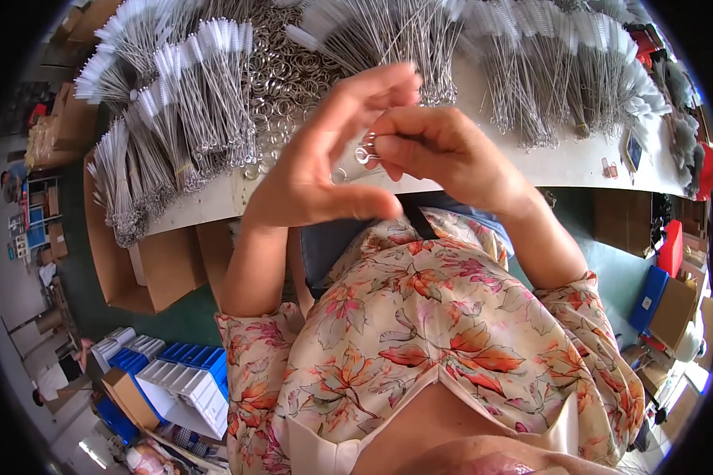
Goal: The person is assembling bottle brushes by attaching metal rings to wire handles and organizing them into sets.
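Over the near edge of the table, my right hand [459, 158] is closed in a pinch. Small shiny metal rings [364, 153] stick out from between its thumb and fingers; how many there are, and whether wire is attached, I cannot make out. To its left, my left hand [305, 170] is open, thumb and fingers spread apart around the rings. Its fingertips are slightly blurred. Beyond the left hand lies a heap of loose metal split rings [289, 75]. Bundles of thin wire brushes [210, 87] with white bristles and looped wire ends stand left of that heap.
More wire brushes [531, 71] cover the far and right side of the white table [547, 170]. A small dark-framed object [634, 150] is at the right end. Cardboard boxes [154, 269] sit below on the left, near blue and white crates [186, 380].
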Tool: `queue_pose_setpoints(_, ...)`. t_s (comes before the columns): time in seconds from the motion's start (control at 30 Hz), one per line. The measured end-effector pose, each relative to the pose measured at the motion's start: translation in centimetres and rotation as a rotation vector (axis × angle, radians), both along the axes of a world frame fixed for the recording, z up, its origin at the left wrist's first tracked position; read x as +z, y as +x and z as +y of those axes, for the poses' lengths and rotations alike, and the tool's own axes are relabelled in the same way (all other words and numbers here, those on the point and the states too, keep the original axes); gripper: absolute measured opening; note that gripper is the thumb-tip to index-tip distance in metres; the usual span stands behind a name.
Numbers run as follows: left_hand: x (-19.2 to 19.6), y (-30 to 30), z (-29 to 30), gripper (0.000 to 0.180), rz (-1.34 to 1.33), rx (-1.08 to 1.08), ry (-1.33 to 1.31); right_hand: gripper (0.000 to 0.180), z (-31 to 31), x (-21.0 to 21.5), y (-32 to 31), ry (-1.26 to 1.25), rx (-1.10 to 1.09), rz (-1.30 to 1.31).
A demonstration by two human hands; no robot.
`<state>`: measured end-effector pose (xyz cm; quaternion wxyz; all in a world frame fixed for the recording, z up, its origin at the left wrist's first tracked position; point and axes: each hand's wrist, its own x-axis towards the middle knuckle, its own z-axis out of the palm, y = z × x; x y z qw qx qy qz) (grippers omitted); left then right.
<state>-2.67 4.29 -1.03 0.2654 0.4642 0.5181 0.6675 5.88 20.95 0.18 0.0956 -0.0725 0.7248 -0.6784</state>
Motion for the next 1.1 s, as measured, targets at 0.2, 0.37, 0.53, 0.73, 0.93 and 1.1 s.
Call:
queue_pose_setpoints(0.2, -0.3, 1.1, -1.0, 0.019, 0.268, 0.235, -0.012, 0.018, 0.9, 0.4, 0.8, -0.109, 0.139, -0.179)
queue_pose_setpoints(0.37, -1.8, 3.3, -0.6, 0.021, 0.579, 0.324, -0.026, 0.018, 3.8, -0.6, 3.5, 0.058, 0.119, -0.325)
queue_pose_setpoints(0.53, -5.5, 3.9, -4.9, 0.024, 0.427, 0.867, -0.778, 0.014, 11.6, -2.9, 8.8, 1.416, -0.112, 0.087)
queue_pose_setpoints(0.73, -8.6, 4.8, -4.2, 0.017, 0.718, 0.875, -0.717, 0.008, 6.4, -6.6, 7.0, 0.797, -0.284, 0.106)
queue_pose_setpoints(0.93, -5.0, 4.0, -3.3, 0.014, -0.006, 0.797, -0.274, 0.008, -2.8, -4.3, 0.7, 0.574, -0.161, 0.438)
queue_pose_setpoints(1.1, -1.1, 2.1, -3.4, 0.006, 0.433, 0.612, -0.179, 0.011, -1.7, -3.1, -0.6, 0.403, -0.082, 0.408)
